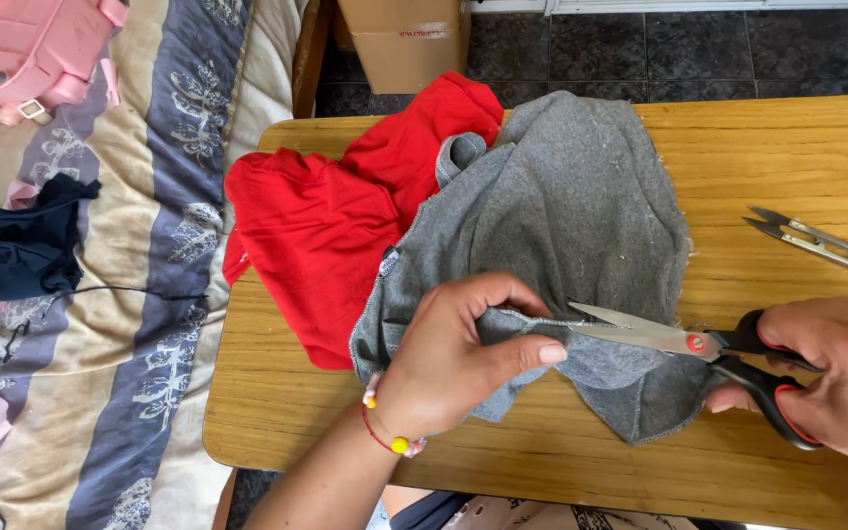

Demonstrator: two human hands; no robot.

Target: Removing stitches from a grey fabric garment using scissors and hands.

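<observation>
A grey fleece garment point(566, 206) lies crumpled on the wooden table point(787, 147), partly over a red garment point(326, 226). My left hand point(458, 353) pinches a fold of the grey fabric near its lower edge, thumb pointing right. My right hand point(831, 378) grips black-and-red handled scissors point(684, 342). Their blades are slightly apart and point left, tips at the grey fold just beside my left thumb.
Small metal thread snips point(812, 238) lie at the table's right. A bed with a striped floral cover point(139, 324) runs along the left, holding dark clothes point(17, 245) and a pink item point(26, 44). A cardboard box point(404, 39) stands on the dark tiled floor behind.
</observation>
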